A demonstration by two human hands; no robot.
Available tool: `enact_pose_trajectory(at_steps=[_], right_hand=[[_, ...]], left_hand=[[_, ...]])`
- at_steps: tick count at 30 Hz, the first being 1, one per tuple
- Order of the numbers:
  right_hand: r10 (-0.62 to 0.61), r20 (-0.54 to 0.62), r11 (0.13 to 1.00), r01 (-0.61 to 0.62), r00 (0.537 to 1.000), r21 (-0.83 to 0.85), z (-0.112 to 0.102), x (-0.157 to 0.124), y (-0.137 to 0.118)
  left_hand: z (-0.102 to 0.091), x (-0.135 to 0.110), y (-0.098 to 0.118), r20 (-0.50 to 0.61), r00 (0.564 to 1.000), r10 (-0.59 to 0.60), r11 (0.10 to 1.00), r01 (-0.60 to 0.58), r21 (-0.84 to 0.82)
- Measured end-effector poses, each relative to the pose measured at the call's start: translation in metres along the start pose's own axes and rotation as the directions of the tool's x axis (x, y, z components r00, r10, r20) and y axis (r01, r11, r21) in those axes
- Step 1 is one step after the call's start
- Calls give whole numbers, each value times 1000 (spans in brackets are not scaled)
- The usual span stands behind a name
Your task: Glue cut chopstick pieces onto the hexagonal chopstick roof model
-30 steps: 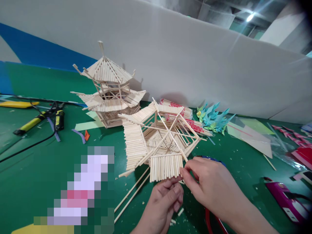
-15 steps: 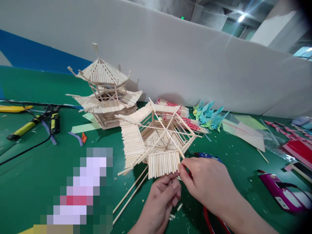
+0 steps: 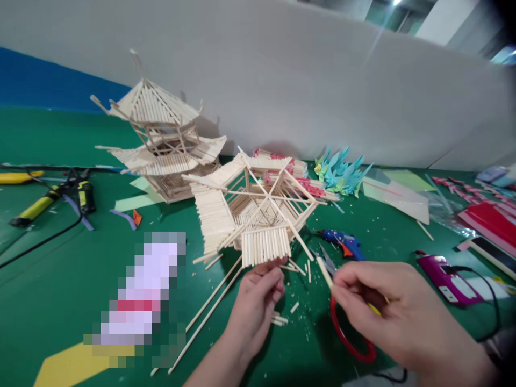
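Note:
My left hand is closed on the lower edge of a stick roof panel belonging to the open hexagonal stick frame on the green table. My right hand hangs to the right of the frame, fingers pinched on a short wooden stick that points up and left. A finished two-tier stick pagoda stands behind the frame on the left.
Long loose sticks and stick offcuts lie by my left hand. Scissors with red handles, a blue glue gun, paper cranes, a purple device and yellow-handled pliers lie around. A white wall runs along the back.
My right hand has pulled away from the roof panel to the right and down, now holding a short stick. The view has shifted so everything sits further left.

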State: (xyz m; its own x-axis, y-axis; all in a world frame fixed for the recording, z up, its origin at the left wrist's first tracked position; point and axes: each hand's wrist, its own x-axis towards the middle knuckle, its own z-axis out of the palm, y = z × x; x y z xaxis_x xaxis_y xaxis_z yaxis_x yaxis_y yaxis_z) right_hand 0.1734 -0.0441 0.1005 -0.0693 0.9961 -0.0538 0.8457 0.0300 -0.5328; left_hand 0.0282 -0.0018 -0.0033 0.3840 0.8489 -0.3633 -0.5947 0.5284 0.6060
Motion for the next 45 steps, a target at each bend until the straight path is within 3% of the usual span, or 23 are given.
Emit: enact_pose_trajectory(at_steps=[4,7,10,12,16,18,20,23,28,30,32,33,36,38,39,41,43,45], right_hand=[[102,109,992,-109,989,60,25,-23,30],[82,158,995,-72,984,-72,58,-21,49],[-12,109,970,38,994,-241,82,-9,55],[-60,97,957,85,993,-277,91,0,54],[-117,97,945,141,988,-296,99,13,51],[-123,87,945,144,989,-294,100,16,52],[-111,67,951,126,991,-281,101,15,55],[-87,49,966,96,995,-239,101,10,59],[-38,40,994,42,998,-103,95,-5,60],[4,39,1000,-5,999,27,93,-11,58],[30,54,983,-39,998,180,92,-15,54],[37,69,963,-54,997,265,93,-17,52],[54,92,831,-96,994,547,100,-18,42],[69,72,701,-100,995,706,106,-17,35],[92,44,638,-93,995,764,108,-16,32],[158,-20,543,-70,987,837,111,-13,28],[245,-99,502,-39,964,864,112,-10,25],[283,-170,537,-9,944,843,110,-8,24]], left_hand=[[-15,-15,5,-128,991,46,993,-32,110],[-33,-34,12,-172,960,222,887,-126,443],[-49,-48,20,-29,920,391,536,-202,820],[-55,-52,23,142,904,402,267,-265,927],[-55,-47,23,400,891,215,-253,-345,904],[-49,-43,22,439,896,71,-427,-370,825],[-43,-41,22,426,904,-34,-536,-377,756],[-40,-39,20,387,917,-97,-637,-356,683],[-51,-36,15,432,892,-134,-709,-391,587],[-52,-35,16,430,894,-126,-671,-396,627],[-46,-36,18,402,913,-74,-505,-382,774],[-41,-37,19,368,929,-41,-353,-358,864],[-21,-37,17,161,987,10,283,-157,946],[-8,-35,13,15,1000,-13,635,-3,773],[-2,-33,10,-38,999,-25,765,43,643],[7,-28,6,-99,994,-43,922,78,380],[14,-25,3,-132,988,-84,977,108,182],[20,-22,0,-160,979,-127,988,139,62]])
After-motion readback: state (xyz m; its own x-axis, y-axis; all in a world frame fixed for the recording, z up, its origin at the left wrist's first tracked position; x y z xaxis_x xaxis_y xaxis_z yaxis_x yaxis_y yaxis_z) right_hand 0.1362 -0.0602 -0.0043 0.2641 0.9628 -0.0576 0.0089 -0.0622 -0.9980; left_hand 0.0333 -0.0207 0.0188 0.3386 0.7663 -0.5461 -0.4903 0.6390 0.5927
